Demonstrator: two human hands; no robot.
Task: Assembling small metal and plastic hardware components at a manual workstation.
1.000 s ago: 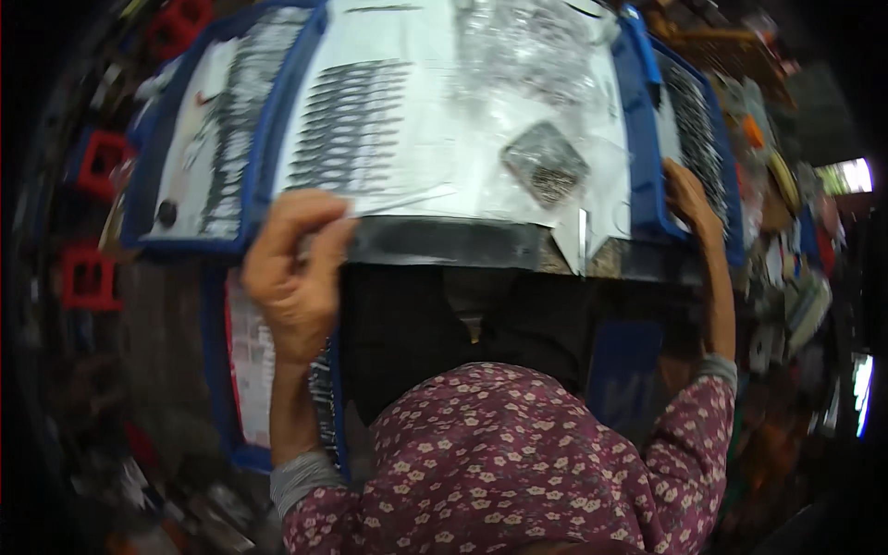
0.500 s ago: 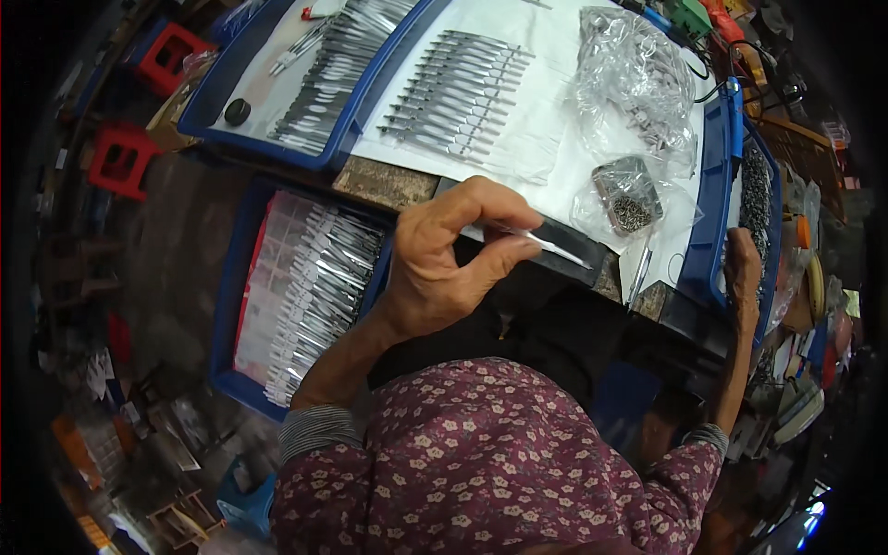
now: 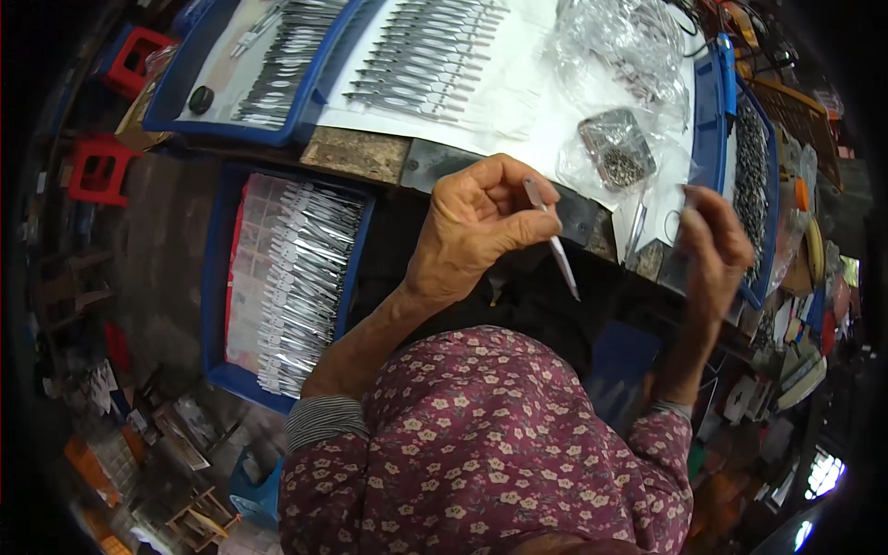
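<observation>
Slim metal piece: just off the near edge of the tabletop, slanting, its narrow end pointing down and rightward.
Left grip: my thumb and fingers pinch the piece toward its upper end, probably so its long lower part is free and in my sight.
Right grip: raised by the tabletop's near right corner, fingers curled, thumb close to forefinger; I cannot tell whether anything small is between them.
Low blue tray: below the tabletop, toward its left, heaped with slim metal parts, seemingly within my left arm's reach.
Pointed silver implement: at the tabletop's near edge, right of middle, likely laid there to be handy for my right side.
Small box: farther in on the tabletop, amid clear plastic, its walls presumably stopping tiny metal bits from scattering.
Laid-out row: left of the tabletop's middle, pieces side by side, perhaps so each lifts singly.
Red stools: well left of the tabletop.
</observation>
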